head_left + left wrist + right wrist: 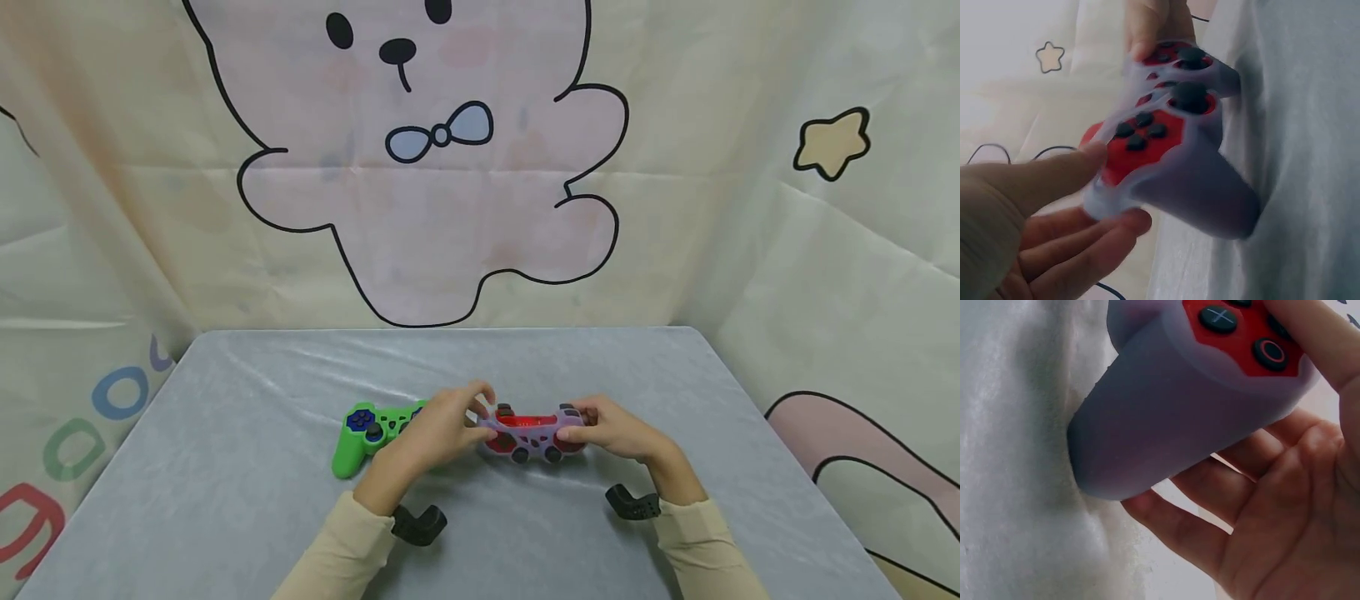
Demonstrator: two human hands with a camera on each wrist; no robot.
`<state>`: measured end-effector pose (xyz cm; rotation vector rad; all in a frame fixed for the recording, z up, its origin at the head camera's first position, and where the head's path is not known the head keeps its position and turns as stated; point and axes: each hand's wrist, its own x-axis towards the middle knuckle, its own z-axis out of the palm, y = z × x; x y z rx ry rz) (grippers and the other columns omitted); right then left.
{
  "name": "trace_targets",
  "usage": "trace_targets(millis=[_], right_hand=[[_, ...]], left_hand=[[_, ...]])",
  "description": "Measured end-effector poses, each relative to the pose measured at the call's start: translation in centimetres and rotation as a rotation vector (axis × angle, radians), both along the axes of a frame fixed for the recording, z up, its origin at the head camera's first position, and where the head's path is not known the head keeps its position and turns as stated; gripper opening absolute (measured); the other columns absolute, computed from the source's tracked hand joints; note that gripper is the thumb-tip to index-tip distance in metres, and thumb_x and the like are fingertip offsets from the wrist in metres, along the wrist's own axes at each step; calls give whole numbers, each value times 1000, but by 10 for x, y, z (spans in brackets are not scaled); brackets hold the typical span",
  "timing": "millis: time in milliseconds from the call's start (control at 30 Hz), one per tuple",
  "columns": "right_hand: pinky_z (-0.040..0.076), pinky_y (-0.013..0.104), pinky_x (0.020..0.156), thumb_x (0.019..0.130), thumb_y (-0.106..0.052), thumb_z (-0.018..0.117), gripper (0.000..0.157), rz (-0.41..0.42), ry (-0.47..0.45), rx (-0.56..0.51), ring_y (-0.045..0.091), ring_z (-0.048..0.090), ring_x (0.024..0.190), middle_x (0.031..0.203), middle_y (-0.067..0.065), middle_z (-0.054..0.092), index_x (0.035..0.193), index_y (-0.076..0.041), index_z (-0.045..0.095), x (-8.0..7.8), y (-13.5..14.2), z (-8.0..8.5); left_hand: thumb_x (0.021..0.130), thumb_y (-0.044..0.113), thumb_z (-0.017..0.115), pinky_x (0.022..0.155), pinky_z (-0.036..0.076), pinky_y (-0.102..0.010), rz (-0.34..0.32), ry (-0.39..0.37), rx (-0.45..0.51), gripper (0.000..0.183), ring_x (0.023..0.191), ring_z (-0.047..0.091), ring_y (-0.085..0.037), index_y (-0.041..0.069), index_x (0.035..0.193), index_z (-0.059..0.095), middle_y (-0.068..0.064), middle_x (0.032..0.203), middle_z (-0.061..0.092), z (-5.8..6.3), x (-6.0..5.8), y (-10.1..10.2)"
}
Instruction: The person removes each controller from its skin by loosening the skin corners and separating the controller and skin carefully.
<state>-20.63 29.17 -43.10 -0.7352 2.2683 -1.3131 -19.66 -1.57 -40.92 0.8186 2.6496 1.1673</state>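
Observation:
A game controller with a red face and a translucent purple sleeve is held at both ends, its sticks towards me. My left hand pinches its left end, thumb at the red face beside the direction buttons and fingers behind. At the other end, my right hand grips it with the thumb near the cross and circle buttons and the fingers spread under the back. In both wrist views the handles point down at the grey cloth, their tips right at it. The right wrist view shows only the right handle and buttons.
Left of the held controller lies a green game controller with dark blue buttons, partly hidden by my left hand. Grey cloth covers the table. A cartoon-printed curtain hangs behind and at both sides. Black wrist mounts stick out from both sleeves.

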Motion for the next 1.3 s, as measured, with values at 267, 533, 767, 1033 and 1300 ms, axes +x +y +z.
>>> trace_targets(millis=[267, 533, 767, 1033, 1300], right_hand=[[44, 24, 60, 99, -19, 64, 15, -31, -16, 27, 8, 52, 69, 80, 2, 63, 101, -4, 67, -3, -2, -1], [54, 29, 74, 103, -22, 56, 27, -3, -15, 35, 12, 64, 84, 100, 10, 69, 123, -6, 65, -5, -1, -1], [43, 21, 103, 111, -45, 27, 62, -41, -205, -36, 3, 56, 119, 133, 11, 62, 140, 2, 54, -3, 6, -2], [38, 16, 106, 113, -34, 25, 53, 35, -271, -144, 5, 54, 126, 130, -5, 66, 143, 2, 52, -3, 10, -6], [38, 15, 106, 113, -33, 28, 53, 61, -306, -164, 4, 54, 124, 129, -7, 66, 141, 5, 53, -5, 12, -11]], left_hand=[[91, 37, 76, 92, 55, -44, 30, -16, -28, 55, 110, 67, -23, 19, 138, 54, -8, 133, 66, -9, 0, 5], [90, 36, 77, 97, 52, -46, 54, -60, -61, 61, 109, 60, -20, 12, 142, 58, -8, 133, 67, -17, 5, 17], [88, 36, 79, 93, 52, -43, 41, -42, -70, 56, 103, 60, -15, 14, 137, 62, -4, 125, 69, -18, 5, 16], [89, 36, 78, 88, 52, -38, 18, -30, -86, 54, 97, 59, -13, 15, 136, 62, -2, 121, 70, -17, 4, 16], [90, 36, 77, 90, 52, -38, -9, 2, -94, 53, 99, 61, -13, 15, 135, 61, -2, 120, 70, -18, 5, 17]])
